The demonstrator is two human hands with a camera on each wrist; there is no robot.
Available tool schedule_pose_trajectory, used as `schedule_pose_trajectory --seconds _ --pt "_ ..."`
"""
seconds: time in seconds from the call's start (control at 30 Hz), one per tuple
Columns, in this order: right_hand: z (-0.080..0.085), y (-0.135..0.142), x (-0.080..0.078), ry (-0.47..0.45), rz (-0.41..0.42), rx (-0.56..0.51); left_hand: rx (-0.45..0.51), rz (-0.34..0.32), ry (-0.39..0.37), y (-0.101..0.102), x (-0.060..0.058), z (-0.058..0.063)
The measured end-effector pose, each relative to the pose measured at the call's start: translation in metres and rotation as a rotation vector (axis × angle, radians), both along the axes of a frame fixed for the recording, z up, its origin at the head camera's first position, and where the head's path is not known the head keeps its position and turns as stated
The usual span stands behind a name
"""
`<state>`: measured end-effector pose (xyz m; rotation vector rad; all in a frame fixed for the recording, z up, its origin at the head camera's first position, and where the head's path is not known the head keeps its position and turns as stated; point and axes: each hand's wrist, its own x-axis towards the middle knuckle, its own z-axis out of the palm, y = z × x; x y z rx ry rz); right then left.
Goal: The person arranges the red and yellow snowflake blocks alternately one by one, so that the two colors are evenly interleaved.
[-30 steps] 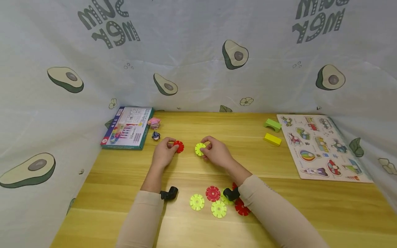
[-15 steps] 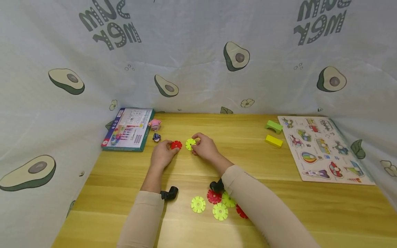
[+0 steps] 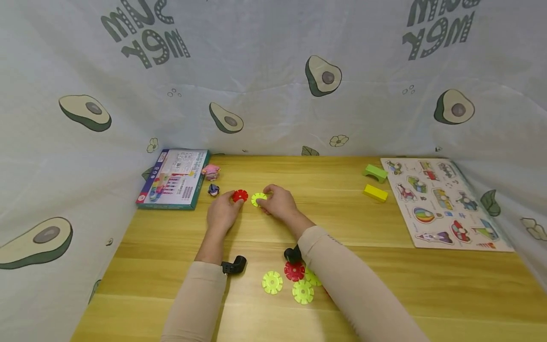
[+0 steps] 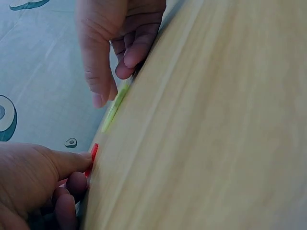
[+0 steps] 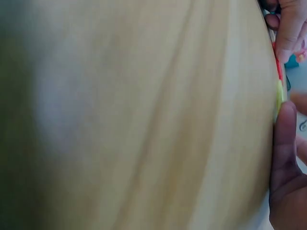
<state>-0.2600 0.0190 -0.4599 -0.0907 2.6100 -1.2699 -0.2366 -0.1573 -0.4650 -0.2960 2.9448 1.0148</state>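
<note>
Thumb and fingers of my left hand (image 3: pixel 221 214) pinch a red notched plastic disc (image 3: pixel 240 195) by its left side, upper left of the table's middle. Just to its right, my right hand (image 3: pixel 278 205) pinches a yellow-green notched disc (image 3: pixel 258 198). A narrow gap separates the two discs in the head view. Seen edge-on in the left wrist view, the yellow-green disc (image 4: pixel 115 109) slants close over the wood, with the red disc (image 4: pixel 94 154) below it in the frame. The right wrist view has my right thumb (image 5: pixel 287 124) at the yellow-green disc's edge.
Nearer the body lie more discs: a red one (image 3: pixel 295 271), yellow-green ones (image 3: pixel 272 282), some partly under the right forearm. A boxed set (image 3: pixel 173 179) and two small figurines (image 3: pixel 211 172) stand back left. Green and yellow blocks (image 3: pixel 375 192) and a picture puzzle board (image 3: pixel 444 204) lie right.
My right hand has moved left with the yellow-green disc, bringing it close to the red one. My left hand has shifted the red disc slightly left and away from the body.
</note>
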Motion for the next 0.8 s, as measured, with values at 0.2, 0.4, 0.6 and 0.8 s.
schedule_pose_trajectory --seconds 0.2,0.4,0.6,0.8 --pt "0.004 -0.001 -0.002 0.073 0.068 0.173 0.009 -0.001 -0.005 0.000 0.000 0.000" --pt "0.007 -0.007 -0.002 0.115 0.101 0.328 0.002 -0.008 -0.019 0.000 0.001 0.000" --pt "0.008 -0.010 -0.002 0.125 0.116 0.370 -0.018 -0.008 -0.015 0.000 0.002 0.000" --pt "0.008 -0.002 -0.001 0.052 0.124 0.212 0.012 -0.008 -0.001 0.001 0.002 0.000"
